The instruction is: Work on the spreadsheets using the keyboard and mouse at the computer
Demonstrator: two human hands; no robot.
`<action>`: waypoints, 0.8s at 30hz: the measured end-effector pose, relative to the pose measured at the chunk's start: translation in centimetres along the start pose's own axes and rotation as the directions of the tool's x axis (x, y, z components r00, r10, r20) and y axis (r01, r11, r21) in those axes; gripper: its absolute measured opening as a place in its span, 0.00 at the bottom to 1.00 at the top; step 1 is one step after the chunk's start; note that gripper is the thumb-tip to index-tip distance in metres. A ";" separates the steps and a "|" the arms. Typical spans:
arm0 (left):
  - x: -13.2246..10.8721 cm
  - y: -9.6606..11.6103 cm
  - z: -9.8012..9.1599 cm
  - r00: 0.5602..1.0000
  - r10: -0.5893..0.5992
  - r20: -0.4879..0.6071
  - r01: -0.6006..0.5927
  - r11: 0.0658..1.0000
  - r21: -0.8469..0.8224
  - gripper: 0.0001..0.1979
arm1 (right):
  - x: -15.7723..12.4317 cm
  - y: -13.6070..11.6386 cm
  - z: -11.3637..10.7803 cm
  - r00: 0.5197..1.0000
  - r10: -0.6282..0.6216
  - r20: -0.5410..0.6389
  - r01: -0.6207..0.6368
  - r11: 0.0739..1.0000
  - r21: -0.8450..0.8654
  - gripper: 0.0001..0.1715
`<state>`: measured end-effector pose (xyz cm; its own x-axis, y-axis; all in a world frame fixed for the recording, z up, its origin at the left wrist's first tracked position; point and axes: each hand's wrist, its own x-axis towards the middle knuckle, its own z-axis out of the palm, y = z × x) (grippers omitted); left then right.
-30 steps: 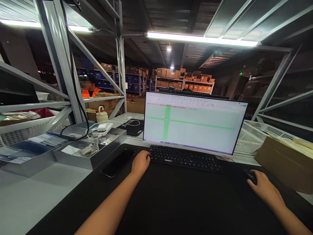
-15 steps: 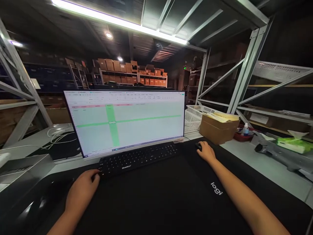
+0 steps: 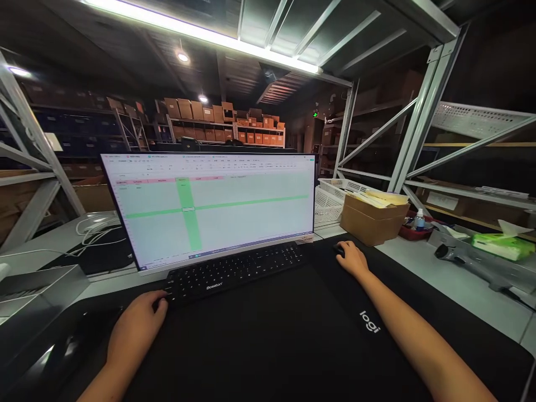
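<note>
At the left end of the black keyboard (image 3: 234, 273), my left hand (image 3: 138, 324) rests on the mat with its fingertips at the corner keys. Its thumb stands apart from the fingers and it holds nothing. My right hand (image 3: 352, 259) lies over a dark computer mouse (image 3: 338, 250), which is mostly covered by the fingers. Behind the keyboard stands a wide monitor (image 3: 247, 223) showing a spreadsheet, with a green row and column crossing at one selected cell and a pink header strip.
Both forearms lie over a black desk mat (image 3: 268, 346). Right of the monitor are white baskets (image 3: 329, 204), a cardboard box (image 3: 372, 220) of papers, a spray bottle (image 3: 419, 219), a handheld scanner (image 3: 464, 262) and green tissues (image 3: 502, 245). A grey tray (image 3: 46, 290) and cables (image 3: 90, 237) sit left.
The view has shifted slightly, so the monitor and desk sit a little further left. Both hands keep their places, and the same cell stays selected on the screen.
</note>
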<state>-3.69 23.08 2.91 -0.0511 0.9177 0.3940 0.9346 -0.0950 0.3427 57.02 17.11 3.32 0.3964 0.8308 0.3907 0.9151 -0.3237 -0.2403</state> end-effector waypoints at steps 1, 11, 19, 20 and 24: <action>-0.1 0.1 -0.1 1.000 -0.001 -0.004 0.001 1.000 -0.003 0.27 | 0.0 0.0 -0.1 1.000 0.000 0.004 0.000 1.000 -0.001 0.23; -0.6 0.8 -0.7 1.000 -0.017 -0.012 0.017 0.999 -0.030 0.25 | -0.1 0.0 -0.1 1.000 0.004 0.009 -0.004 1.000 0.003 0.23; -0.5 1.0 -0.8 1.000 -0.024 0.014 0.025 0.999 -0.034 0.27 | -0.1 0.0 -0.1 1.000 -0.004 0.003 0.004 1.000 0.004 0.22; -0.5 0.9 -0.7 1.000 -0.020 0.014 0.020 0.999 -0.036 0.27 | -0.1 0.0 -0.1 1.000 -0.002 0.003 0.002 1.000 0.004 0.22; -0.5 0.8 -0.6 1.000 -0.014 -0.021 0.014 0.999 -0.036 0.26 | -0.1 0.0 0.0 1.000 -0.006 -0.004 0.006 1.000 0.006 0.22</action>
<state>-3.12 22.30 3.48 -0.0718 0.9107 0.4067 0.9207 -0.0962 0.3782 56.99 17.02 3.25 0.3913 0.8309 0.3955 0.9170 -0.3159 -0.2435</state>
